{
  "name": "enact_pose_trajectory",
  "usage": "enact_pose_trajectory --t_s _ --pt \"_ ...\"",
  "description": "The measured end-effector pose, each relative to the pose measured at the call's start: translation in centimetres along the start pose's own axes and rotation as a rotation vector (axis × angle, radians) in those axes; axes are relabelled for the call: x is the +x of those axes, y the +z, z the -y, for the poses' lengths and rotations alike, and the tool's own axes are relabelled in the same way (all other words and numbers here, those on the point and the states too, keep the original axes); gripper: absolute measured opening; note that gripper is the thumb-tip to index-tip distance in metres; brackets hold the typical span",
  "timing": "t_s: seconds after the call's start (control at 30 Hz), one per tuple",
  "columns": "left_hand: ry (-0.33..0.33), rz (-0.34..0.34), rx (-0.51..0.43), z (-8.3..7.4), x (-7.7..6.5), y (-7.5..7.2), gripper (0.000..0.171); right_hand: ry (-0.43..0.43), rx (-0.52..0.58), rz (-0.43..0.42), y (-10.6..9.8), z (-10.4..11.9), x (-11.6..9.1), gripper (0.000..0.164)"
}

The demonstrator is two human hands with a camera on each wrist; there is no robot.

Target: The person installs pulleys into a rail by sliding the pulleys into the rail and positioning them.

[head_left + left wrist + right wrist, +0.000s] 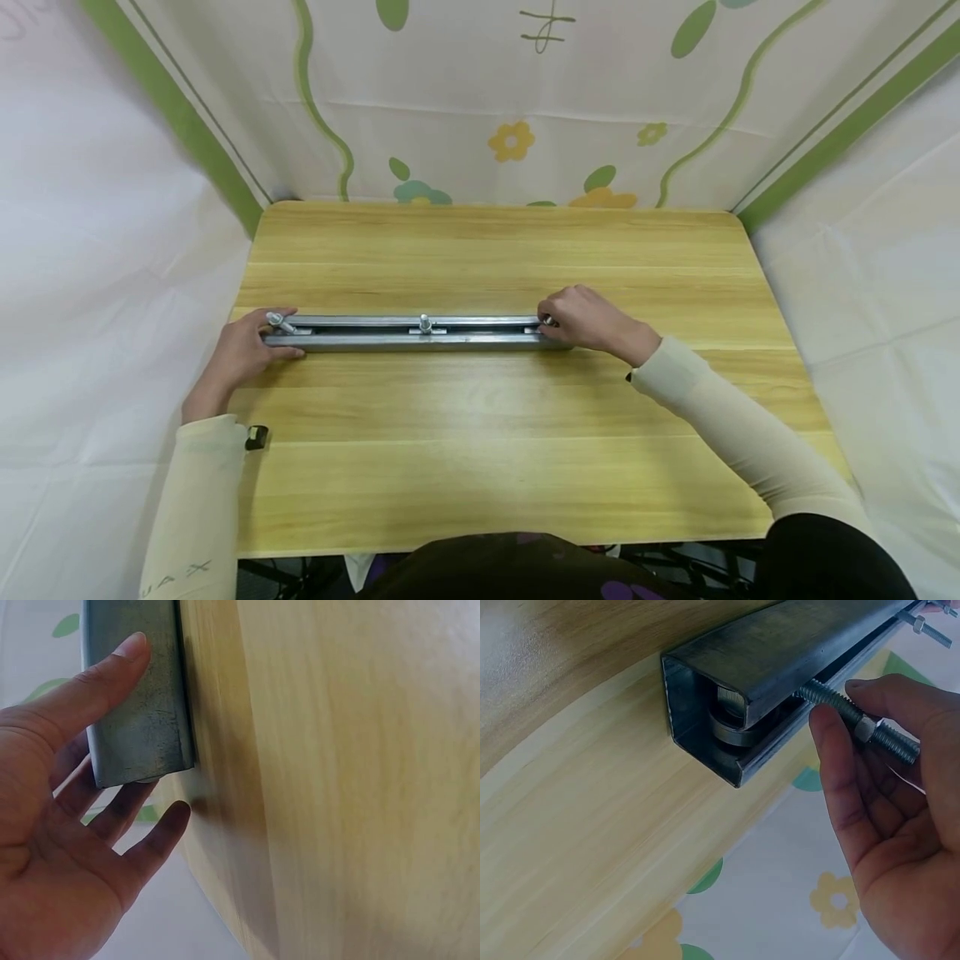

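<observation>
A long grey metal channel rail (360,341) lies across the table, slot facing up. My left hand (238,350) grips its left end, thumb (101,690) along the near side and fingers reaching behind. At the right end, my right hand (592,321) pinches a threaded bolt (906,748) between thumb and index finger. That bolt carries a nut (865,729) and rises from the slot. Inside the open rail end sits a round metal roller (735,733). Two more bolts stand in the slot, a middle bolt (425,323) and a tilted left bolt (279,322).
The wood-grain table (487,450) extends around the rail on all sides. A patterned white curtain (465,75) hangs behind its far edge, and plain white sheets (862,275) flank it. The person's dark clothing (510,575) is at the near edge.
</observation>
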State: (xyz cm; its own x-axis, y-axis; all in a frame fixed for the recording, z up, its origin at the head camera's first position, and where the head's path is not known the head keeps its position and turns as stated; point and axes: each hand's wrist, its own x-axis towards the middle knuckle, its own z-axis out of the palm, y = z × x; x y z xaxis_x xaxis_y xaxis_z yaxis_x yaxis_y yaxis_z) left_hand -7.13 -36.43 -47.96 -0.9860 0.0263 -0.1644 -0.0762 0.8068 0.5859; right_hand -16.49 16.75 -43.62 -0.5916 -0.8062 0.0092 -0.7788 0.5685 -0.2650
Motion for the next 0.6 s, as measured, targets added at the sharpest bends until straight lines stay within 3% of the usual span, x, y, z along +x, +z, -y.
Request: enact_pose_trajectory --t_s 0.13,0.33,0.6 --pt "0.024 -0.012 0.017 0.2 -0.1 -0.1 0.078 0.010 0.012 -0.018 0.2 0.1 0.1 0.014" --pt "0.088 -0.014 0.015 -0.2 -0.4 0.0 0.084 0.034 -0.011 -0.098 0.0 -0.4 -0.5 0.036" --pt "0.120 -0.069 0.015 -2.5 -1.3 -1.3 0.090 0.238 -0.036 -0.165 -1.1 -2.4 -2.5 0.056"
